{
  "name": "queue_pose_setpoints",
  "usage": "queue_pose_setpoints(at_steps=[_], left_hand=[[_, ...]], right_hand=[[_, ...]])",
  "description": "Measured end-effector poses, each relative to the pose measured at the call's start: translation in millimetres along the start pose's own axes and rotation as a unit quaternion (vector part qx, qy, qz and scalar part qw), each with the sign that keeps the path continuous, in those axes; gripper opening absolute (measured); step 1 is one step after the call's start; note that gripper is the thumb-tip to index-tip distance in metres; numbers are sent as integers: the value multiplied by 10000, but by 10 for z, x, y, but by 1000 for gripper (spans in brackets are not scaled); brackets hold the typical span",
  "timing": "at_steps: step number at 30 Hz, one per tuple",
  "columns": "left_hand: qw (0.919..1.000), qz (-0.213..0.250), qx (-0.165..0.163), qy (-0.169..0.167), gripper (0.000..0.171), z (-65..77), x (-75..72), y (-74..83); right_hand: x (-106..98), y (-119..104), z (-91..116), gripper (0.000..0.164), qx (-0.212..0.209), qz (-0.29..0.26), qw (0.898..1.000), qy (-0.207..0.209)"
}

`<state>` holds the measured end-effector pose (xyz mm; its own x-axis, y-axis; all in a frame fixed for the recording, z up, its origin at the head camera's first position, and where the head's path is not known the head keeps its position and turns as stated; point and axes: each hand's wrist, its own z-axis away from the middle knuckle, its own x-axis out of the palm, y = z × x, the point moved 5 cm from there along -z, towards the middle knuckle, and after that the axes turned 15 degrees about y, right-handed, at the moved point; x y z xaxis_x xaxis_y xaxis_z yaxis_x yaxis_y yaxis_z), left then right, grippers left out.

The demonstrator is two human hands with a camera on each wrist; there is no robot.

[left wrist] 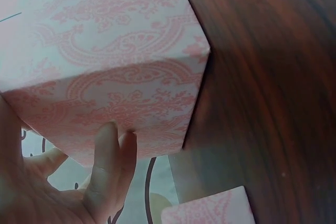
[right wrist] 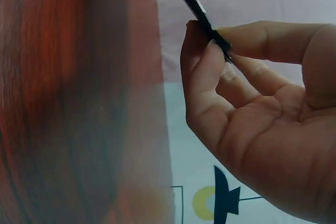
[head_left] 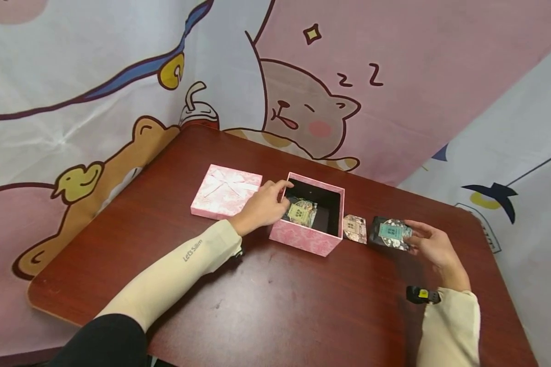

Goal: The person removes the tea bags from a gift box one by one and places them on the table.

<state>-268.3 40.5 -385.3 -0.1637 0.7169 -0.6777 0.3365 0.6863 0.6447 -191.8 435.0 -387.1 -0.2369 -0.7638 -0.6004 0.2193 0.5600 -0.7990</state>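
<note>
My left hand [head_left: 266, 203] grips the left wall of an open pink patterned gift box [head_left: 303, 237]. One finger reaches over the rim, while in the left wrist view other fingertips [left wrist: 107, 135] press against the outer wall. Inside the box lies a packet with a yellow-green label [head_left: 300, 213]. On the right, my right hand [head_left: 433, 247] pinches the edge of a dark packet with a teal label [head_left: 392, 233]. The right wrist view shows this packet [right wrist: 202, 17] edge-on, thin and dark, between thumb and fingers.
Left of the box lies its pink lid [head_left: 227, 191] with a ribbon bow. Another packet with a beige label [head_left: 354, 228] lies against the box's right side. The reddish-brown table [head_left: 275, 300] is backed by a cartoon-printed cloth [head_left: 395, 102].
</note>
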Motion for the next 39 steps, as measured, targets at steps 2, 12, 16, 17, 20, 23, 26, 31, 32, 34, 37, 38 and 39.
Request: queue_pose_setpoints(at_steps=[2,12,16,17,20,23,26,31,32,34,37,38,39], left_hand=[[10000,-36,-22,-20,44,-2,-10,5],[9999,-23,-122,-80,44,17,4,-21],[9998,-31,-171,-86,44,24,6,-34],[9998,-18,-177,-90,44,25,4,-33],[9997,7,-200,-126,44,23,0,-32],[9997,4,-185,-155,44,11,2,-29],[9997,-34,-168,-160,45,1,0,-20],[9997,-89,-185,-149,45,12,-3,-16],[9997,-94,-187,-148,45,14,-2,-16],[9997,-92,-176,-149,45,16,2,-19],[9998,-63,-157,-135,46,15,2,-17],[9998,-51,-150,-124,46,14,0,-15],[9998,-42,-142,-116,46,12,-1,-15]], right_hand=[[5,48,-28,53,71,9,10000,-35],[105,245,-133,51,224,280,9990,-263],[143,274,-149,52,183,381,9986,-313],[152,276,-150,53,155,411,9985,-330],[173,272,-149,54,111,515,9980,-347],[188,269,-152,55,41,631,9975,-310],[178,263,-150,55,-26,575,9980,-266],[158,230,-129,53,21,415,9990,-136],[154,213,-118,53,6,461,9989,-106],[148,159,-93,53,-131,566,9983,-104],[139,61,-72,54,-227,618,9978,41],[140,29,-72,55,-250,587,9979,72],[142,8,-87,56,-271,538,9981,100]])
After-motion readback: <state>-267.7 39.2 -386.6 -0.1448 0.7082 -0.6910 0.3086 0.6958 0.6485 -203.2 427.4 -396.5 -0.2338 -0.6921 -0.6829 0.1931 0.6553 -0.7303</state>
